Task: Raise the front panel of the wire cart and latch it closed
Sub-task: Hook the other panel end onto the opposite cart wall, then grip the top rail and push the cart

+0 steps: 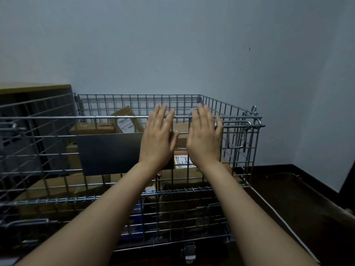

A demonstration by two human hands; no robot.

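The wire cart (221, 104) stands against a grey wall. Its front panel (57, 146) is upright, its top bar running across at about the height of my fingertips. A dark plate (109, 152) hangs on the panel. My left hand (158, 135) and my right hand (204, 135) are held flat side by side with fingers spread, in front of the panel's upper middle, holding nothing. Whether the palms touch the wire I cannot tell. A metal latch (247, 124) sits at the panel's right top corner; another latch (13, 127) shows at the left edge.
Several cardboard boxes (124, 120) with labels fill the cart. A caster (189, 252) shows under the front. A dark cabinet (36, 93) stands at the left behind the cart. Dark floor (297, 208) and a dark baseboard lie to the right.
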